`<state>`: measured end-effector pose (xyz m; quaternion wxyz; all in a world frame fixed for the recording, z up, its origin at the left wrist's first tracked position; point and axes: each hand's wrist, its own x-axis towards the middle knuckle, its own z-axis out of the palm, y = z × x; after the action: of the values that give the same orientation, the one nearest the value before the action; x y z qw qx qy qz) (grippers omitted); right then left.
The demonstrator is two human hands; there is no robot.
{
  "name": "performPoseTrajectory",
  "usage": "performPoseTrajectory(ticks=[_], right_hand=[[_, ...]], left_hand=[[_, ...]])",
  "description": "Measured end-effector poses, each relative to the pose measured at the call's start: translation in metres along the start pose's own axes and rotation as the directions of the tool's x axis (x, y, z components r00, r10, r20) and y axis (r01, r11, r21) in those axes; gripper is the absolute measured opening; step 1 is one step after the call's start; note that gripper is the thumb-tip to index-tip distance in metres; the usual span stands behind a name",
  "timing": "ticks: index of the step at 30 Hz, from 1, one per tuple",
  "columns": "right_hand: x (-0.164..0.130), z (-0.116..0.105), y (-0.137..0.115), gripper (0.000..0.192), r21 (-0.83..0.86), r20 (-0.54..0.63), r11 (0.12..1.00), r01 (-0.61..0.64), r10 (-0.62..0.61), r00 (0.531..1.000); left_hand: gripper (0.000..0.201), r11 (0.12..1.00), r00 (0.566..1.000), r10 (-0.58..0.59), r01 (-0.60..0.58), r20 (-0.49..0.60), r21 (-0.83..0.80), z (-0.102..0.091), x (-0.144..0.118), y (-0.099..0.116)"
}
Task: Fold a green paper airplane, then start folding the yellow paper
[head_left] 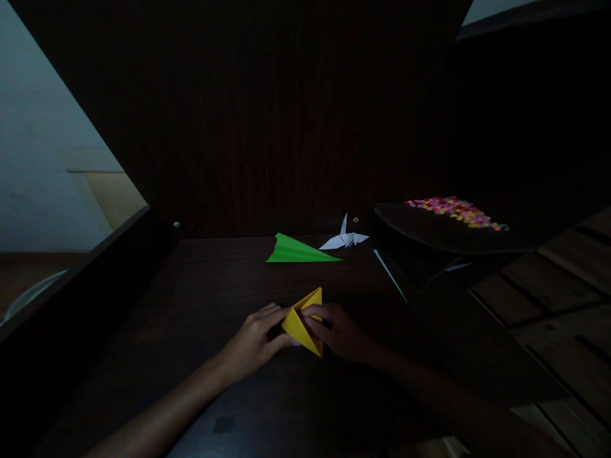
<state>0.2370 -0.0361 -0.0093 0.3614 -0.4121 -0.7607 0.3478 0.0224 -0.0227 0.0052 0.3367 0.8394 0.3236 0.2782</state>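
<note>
A folded piece of yellow paper (pixel 302 331) is held between my two hands over the dark wooden surface. It has pointed corners and an opening facing right. My left hand (pixel 258 338) grips its left side, with the thumb below and the fingers partly behind the paper. The fingers of my right hand (pixel 337 329) reach into the opening from the right and close on the paper there; their tips are partly hidden inside. Beyond my hands lie a green paper plane (pixel 300 250) and a white paper crane (pixel 344 238).
A thin white-and-green strip (pixel 390 275) lies right of my hands. On a dark curved shelf (pixel 405 226) at the right sits a heap of small colourful pieces (pixel 458 211). A tall dark panel (pixel 305 114) stands behind; a raised edge (pixel 95 270) runs along the left.
</note>
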Motion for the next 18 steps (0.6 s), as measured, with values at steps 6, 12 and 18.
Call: performPoseTrajectory(ticks=[6, 12, 18], right_hand=[[0.0000, -0.0001, 0.0008, 0.026, -0.011, 0.025, 1.000, 0.002, -0.001, 1.000], [-0.0004, 0.0017, 0.0053, 0.036, 0.009, 0.051, 0.999, -0.031, 0.030, 0.998], [-0.0001, 0.0009, 0.0030, 0.043, 0.141, 0.066, 0.988, -0.062, 0.054, 0.996]], left_hand=[[0.023, 0.998, 1.000, -0.025, 0.024, -0.016, -0.060, 0.0001, -0.0002, 0.0004], [0.021, 0.996, 0.999, -0.045, 0.043, -0.030, -0.079, -0.0001, 0.0007, -0.0002], [0.025, 0.990, 0.996, -0.075, 0.068, -0.049, -0.123, 0.0000, 0.0008, 0.0009]])
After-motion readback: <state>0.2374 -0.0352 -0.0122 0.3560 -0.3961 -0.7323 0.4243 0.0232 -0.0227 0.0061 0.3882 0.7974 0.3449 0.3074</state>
